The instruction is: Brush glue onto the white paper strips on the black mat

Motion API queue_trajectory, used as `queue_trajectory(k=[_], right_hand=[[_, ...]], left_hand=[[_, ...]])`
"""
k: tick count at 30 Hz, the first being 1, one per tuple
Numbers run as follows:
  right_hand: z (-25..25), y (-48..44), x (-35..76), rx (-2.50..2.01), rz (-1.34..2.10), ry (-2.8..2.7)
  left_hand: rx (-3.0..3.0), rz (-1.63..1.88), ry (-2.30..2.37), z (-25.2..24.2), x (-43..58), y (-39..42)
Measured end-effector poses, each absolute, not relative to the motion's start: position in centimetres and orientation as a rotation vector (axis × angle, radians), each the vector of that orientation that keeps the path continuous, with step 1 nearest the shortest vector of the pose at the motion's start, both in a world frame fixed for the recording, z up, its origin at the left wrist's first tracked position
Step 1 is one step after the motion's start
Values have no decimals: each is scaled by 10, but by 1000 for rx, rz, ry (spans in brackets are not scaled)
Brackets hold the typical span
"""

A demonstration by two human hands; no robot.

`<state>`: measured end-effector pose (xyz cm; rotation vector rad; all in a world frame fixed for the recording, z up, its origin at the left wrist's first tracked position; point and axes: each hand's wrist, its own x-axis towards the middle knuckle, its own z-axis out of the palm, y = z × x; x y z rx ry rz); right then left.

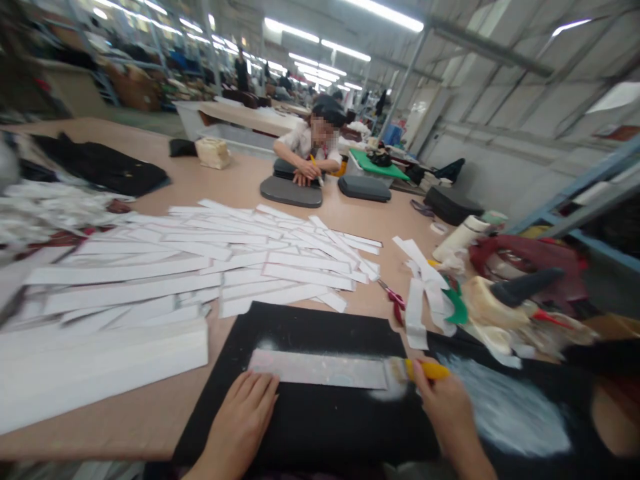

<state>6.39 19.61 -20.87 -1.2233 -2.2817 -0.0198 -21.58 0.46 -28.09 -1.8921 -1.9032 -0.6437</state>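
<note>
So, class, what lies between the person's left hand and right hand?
The head view shows a pale strip on a black sheet, with the brush at the end nearer the right hand.

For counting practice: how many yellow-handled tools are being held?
2: a yellow-handled bristle brush in the wearer's right hand; a slim yellow tool in a co-worker's hand opposite. Others may be hidden.
</note>
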Motion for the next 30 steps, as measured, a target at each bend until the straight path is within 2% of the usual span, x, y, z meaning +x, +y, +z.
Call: queue_trajectory(k=[5, 12, 22, 27, 30], right_hand=[[-216, 208, 40, -941, 93, -2206], [-221, 157, -83, -301, 480, -2278], [-215, 118, -173, -31, 615, -2340], [-216, 111, -188, -56, 673, -2390], [-226, 99, -198, -5, 676, -2438]], left_hand=[[-1759, -818, -2131, -263, -234, -2], [-1181, -435, -2512, -267, -297, -34], [-1318, -190, -2539, -273, -303, -42], [-1337, -285, -2522, -276, -307, -43], [-1278, -539, -2567, -278, -314, -44]])
